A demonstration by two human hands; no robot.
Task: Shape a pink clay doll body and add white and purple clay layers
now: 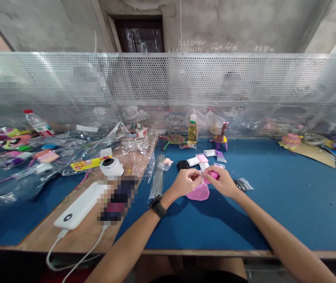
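Both hands meet over the blue table mat, their fingertips almost touching. My right hand [223, 181] is closed around a bright pink, rounded lump [211, 177] that looks like soft modelling clay. My left hand [187, 182] is pinched shut beside it; a small whitish bit shows at its fingertips, too small to name. Just under the fingers is a flat, pale pink piece [198, 193], and I cannot tell whether it hangs or lies on the mat. Beyond the hands lie small white packets [193, 161], a pink packet [202, 158] and a black packet [182, 165].
A bundle of thin wires [157, 179] lies left of my hands. Behind stand a bottle of yellow liquid [192, 131] and two animal figures, one a purple-legged figure [221, 138]. A white power bank [81, 206] and phone [117, 200] lie left. A perforated metal screen [168, 78] closes the back.
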